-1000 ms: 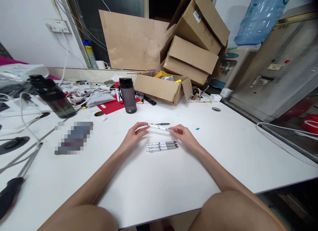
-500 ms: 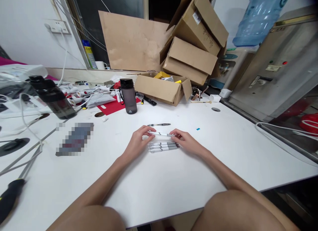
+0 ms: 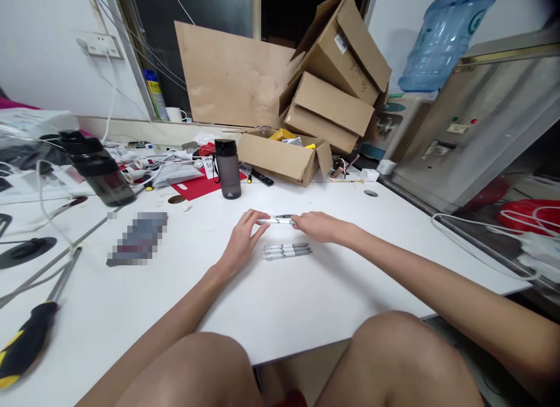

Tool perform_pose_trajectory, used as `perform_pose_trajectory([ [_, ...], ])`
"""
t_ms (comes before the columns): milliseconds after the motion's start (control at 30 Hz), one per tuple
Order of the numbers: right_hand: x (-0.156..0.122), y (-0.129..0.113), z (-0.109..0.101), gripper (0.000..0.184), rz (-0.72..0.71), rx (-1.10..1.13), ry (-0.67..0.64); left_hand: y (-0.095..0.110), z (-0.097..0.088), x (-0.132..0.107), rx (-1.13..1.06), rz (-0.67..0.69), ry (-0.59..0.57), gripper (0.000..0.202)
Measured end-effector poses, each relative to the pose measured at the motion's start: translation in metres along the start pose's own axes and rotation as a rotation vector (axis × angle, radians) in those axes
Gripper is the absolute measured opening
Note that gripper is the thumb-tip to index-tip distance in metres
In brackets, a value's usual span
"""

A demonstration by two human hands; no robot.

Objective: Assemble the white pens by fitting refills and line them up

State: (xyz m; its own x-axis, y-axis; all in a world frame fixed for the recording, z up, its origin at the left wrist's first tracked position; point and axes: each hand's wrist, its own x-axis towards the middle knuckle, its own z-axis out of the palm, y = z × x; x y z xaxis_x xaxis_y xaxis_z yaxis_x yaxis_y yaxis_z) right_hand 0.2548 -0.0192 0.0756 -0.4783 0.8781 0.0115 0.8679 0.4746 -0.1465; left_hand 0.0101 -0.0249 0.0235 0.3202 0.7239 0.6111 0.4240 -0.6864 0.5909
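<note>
Between my two hands a white pen (image 3: 280, 221) with a grey end lies level above the table. My left hand (image 3: 247, 231) pinches its left end, and my right hand (image 3: 315, 226) grips the grey end with fingers curled. Just behind it, a dark pen (image 3: 283, 216) shows partly on the table, largely covered by the white one. Nearer to me, several white-and-grey pens (image 3: 286, 252) rest side by side in a row, their grey ends pointing right.
A pixelated flat item (image 3: 139, 238) and a screwdriver (image 3: 32, 337) lie to the left. Toward the back stand a dark water bottle (image 3: 227, 171), a second bottle (image 3: 98, 171) and an open cardboard box (image 3: 275, 156). A steel cabinet (image 3: 494, 121) stands at the right.
Both hands have moved away from me with the white pen, from just above the row to in front of the dark pen. My right hand has turned, its fingers now curled round the grey end.
</note>
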Motion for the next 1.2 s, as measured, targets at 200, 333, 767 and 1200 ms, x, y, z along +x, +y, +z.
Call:
perform_pose_trajectory([
  [200, 0.000, -0.016, -0.002, 0.015, 0.028, -0.090, -0.026, -0.003, -0.005, -0.001, 0.026, 0.013, 0.004, 0.023],
  [333, -0.002, -0.028, -0.007, 0.019, 0.047, -0.198, -0.012, -0.008, -0.007, 0.000, 0.071, 0.052, -0.032, 0.028],
  [767, 0.001, -0.047, -0.013, 0.028, 0.094, -0.394, 0.035, -0.007, -0.003, -0.003, -0.037, -0.166, -0.105, 0.041],
  [1200, 0.006, -0.023, 0.011, 0.014, -0.075, 0.273, 0.255, -0.037, 0.001, -0.002, -0.123, -0.209, -0.106, 0.042],
])
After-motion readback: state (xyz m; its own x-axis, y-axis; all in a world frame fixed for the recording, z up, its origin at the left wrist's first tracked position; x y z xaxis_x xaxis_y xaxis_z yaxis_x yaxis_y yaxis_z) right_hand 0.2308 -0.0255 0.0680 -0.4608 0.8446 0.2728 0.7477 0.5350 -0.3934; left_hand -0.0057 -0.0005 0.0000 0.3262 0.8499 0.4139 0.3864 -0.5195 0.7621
